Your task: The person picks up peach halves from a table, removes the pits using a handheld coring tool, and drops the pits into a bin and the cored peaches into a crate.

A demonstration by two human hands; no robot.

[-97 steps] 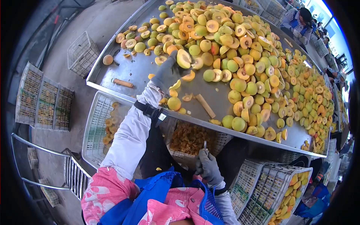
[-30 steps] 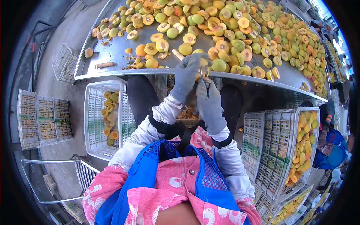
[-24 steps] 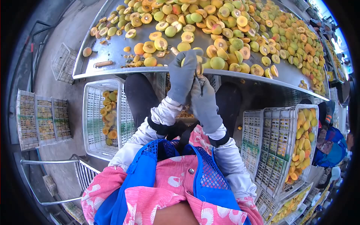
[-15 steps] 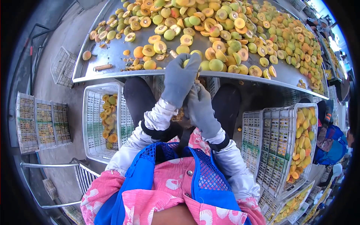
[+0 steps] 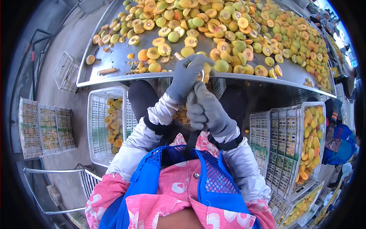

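Both my hands wear grey gloves and meet just below the near edge of the steel table [image 5: 114,78]. My left hand [image 5: 185,76] is wrapped around a yellow fruit [image 5: 206,71], of which only a sliver shows past the fingers. My right hand [image 5: 206,108] sits right under it, closed on a small metal tool [image 5: 202,75] whose thin tip points up into the fruit. A heap of whole and halved yellow-green and orange fruit [image 5: 244,30] covers the table beyond my hands.
A white crate [image 5: 100,126] with fruit halves stands at my left knee. Another crate [image 5: 183,114] with pieces sits under my hands. Crates of fruit [image 5: 309,137] stack at the right. Two wooden-handled tools [image 5: 107,71] lie on the table. Empty crates [image 5: 45,128] lie far left.
My left hand came back from the pile with a fruit and joined the right hand at the table edge. Since a second ago the right hand has lowered slightly and the tool tip shows.
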